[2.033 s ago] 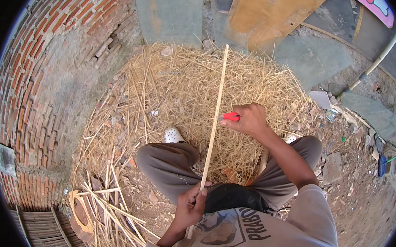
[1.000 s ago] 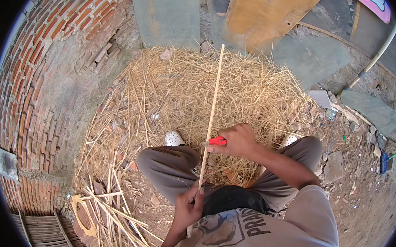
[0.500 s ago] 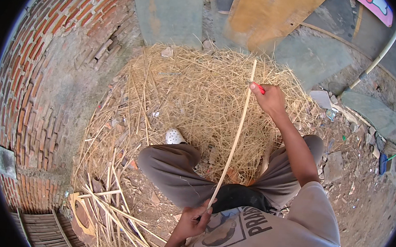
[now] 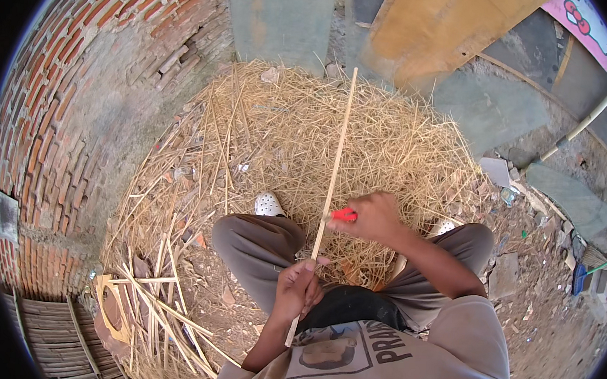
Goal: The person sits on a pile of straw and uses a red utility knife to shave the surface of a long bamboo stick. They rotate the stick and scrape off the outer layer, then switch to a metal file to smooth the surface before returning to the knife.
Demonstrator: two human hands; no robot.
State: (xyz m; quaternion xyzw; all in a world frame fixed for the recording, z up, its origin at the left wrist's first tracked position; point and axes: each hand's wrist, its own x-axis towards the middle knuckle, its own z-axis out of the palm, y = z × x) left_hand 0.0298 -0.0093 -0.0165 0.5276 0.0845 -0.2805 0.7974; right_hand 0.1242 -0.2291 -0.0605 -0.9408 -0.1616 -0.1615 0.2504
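Note:
A long, pale bamboo strip (image 4: pixel 339 146) slants up from my lap, its far end over the heap of shavings. Near its lower end my left hand (image 4: pixel 298 289) is closed around it, and a short piece sticks out below the fist. My right hand (image 4: pixel 377 218) grips a small red-handled knife (image 4: pixel 345 214), held against the strip a little above the left hand. The blade hardly shows behind the strip and fingers.
Dry shavings (image 4: pixel 391 139) lie heaped before my crossed legs. Several cut strips (image 4: pixel 161 306) lie at the lower left, beside a brick wall (image 4: pixel 53 151). Boards (image 4: pixel 280 26) lean at the back; rubble (image 4: pixel 505 274) covers the right side.
My right hand has come down along the strip with the knife, from near its far end to just above my left hand. The left hand now grips higher up, and the strip stands steeper.

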